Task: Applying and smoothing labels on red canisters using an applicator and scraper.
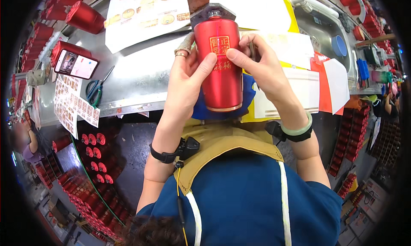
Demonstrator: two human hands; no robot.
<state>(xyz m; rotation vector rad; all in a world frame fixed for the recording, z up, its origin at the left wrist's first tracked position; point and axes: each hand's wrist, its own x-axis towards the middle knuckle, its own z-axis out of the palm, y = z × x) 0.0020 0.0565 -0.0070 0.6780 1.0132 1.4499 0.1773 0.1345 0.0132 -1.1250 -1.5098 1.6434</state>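
A red metallic bottle (222, 85) with a dark neck stands in front of me at the table's near edge. Its front bears a square gold decal (220, 45) with smaller gold lettering below. My left hand (188, 70) grips the bottle's left side, its thumb pressed beside the decal. One left finger is wrapped in pale tape, and a ring shows below it. From the right, my right hand (261, 59) holds the bottle with its thumb on the decal's edge. A thin dark piece shows by the right fingers; I cannot make out what it is.
Printed decal sheets (147, 10) lie at the back left. Green-handled scissors (95, 89) and a phone (76, 65) leaning on a red bottle are farther left. White sheets (295, 89) and a red sheet (321, 74) lie right, before a sink with a blue cup (338, 45).
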